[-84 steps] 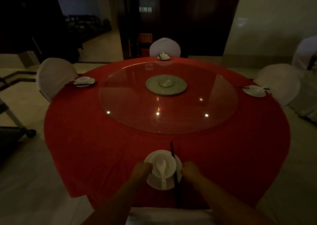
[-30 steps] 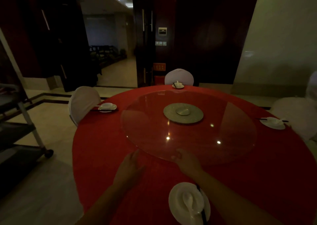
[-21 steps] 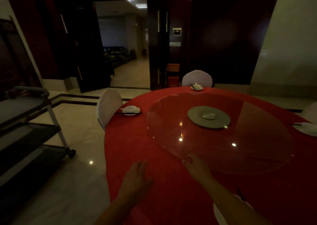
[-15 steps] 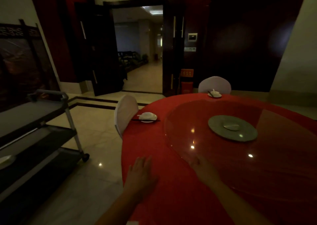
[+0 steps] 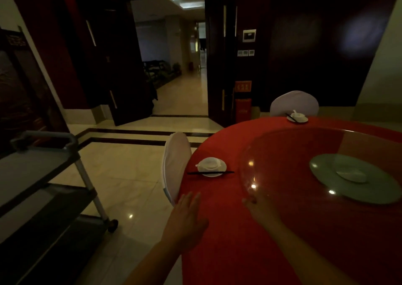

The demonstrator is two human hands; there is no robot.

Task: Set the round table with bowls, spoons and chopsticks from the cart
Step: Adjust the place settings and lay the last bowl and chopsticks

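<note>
Hands out over the red cloth! The left hand (image 5: 187, 217) hangs flat over the near rim of the round counter (image 5: 217, 252), fingers straight and together, grip wide open with nothing in it. The right hand (image 5: 258, 206) reaches the edge of the glass turntable (image 5: 282, 149). Its grip is loose and empty too, though blur hides whether skin meets glass.

Just beyond the left hand sits a white bowl (image 5: 210, 163) on a saucer (image 5: 221, 169), with black chopsticks (image 5: 210, 172) laid across the saucer's near edge, right in front of a white-covered chair (image 5: 175, 165). At the far rim is a second bowl (image 5: 298, 116), with a spoon (image 5: 294, 112) poking up from it.

The cart (image 5: 84, 176) stands on the floor at left, well apart from the counter, its shelves too dark to read. By the doorway hangs a red sign (image 5: 243, 86); its characters are too blurred to make out.
</note>
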